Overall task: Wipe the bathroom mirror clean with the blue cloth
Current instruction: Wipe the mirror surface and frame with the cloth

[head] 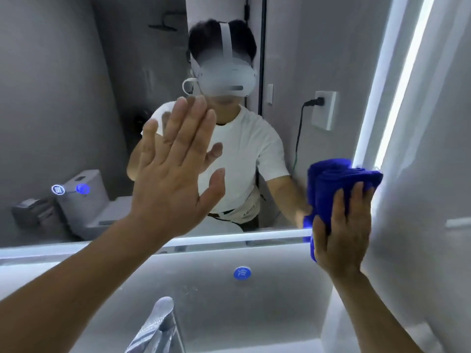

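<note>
Where right grip (pixel 341 225) presses mirror (pixel 76 98), blue cloth (pixel 339 174) between.

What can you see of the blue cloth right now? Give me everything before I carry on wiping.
The deep-blue plush cloth looks like soft microfibre and is bunched into thick rolled folds, not spread flat. It sits against the lower right corner of the lit-edged bathroom mirror, with its top beside the vertical light strip. The right-hand grip lies over its lower half, fingers spread on it, pressing it to the glass. A tail hangs past the thumb, over the mirror's lit bottom edge.
</note>
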A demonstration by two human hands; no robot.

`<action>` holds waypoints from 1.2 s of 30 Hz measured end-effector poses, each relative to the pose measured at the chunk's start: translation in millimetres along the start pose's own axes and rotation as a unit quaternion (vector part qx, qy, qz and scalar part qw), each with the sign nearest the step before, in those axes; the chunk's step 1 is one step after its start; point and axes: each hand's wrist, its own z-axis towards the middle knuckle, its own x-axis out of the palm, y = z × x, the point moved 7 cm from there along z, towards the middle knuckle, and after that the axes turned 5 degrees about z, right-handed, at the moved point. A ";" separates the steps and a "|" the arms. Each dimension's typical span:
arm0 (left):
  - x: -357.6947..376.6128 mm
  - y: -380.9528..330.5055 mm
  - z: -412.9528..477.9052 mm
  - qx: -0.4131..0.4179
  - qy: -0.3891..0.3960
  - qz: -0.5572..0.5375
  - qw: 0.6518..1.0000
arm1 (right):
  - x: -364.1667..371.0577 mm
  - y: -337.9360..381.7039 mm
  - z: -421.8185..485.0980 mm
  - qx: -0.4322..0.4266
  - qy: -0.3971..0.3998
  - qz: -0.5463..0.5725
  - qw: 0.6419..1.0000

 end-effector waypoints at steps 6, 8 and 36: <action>4.2 22.0 -24.9 -0.009 -0.019 -0.010 1.000 | 31.1 93.3 -8.8 0.145 -0.063 0.061 0.985; 4.9 28.2 -31.5 -0.019 -0.011 -0.009 1.000 | 46.4 141.5 -15.5 0.110 -0.042 0.051 0.992; -11.5 -5.1 -9.2 -0.021 -0.020 -0.040 0.999 | 32.5 74.3 -27.4 0.155 -0.023 0.052 0.986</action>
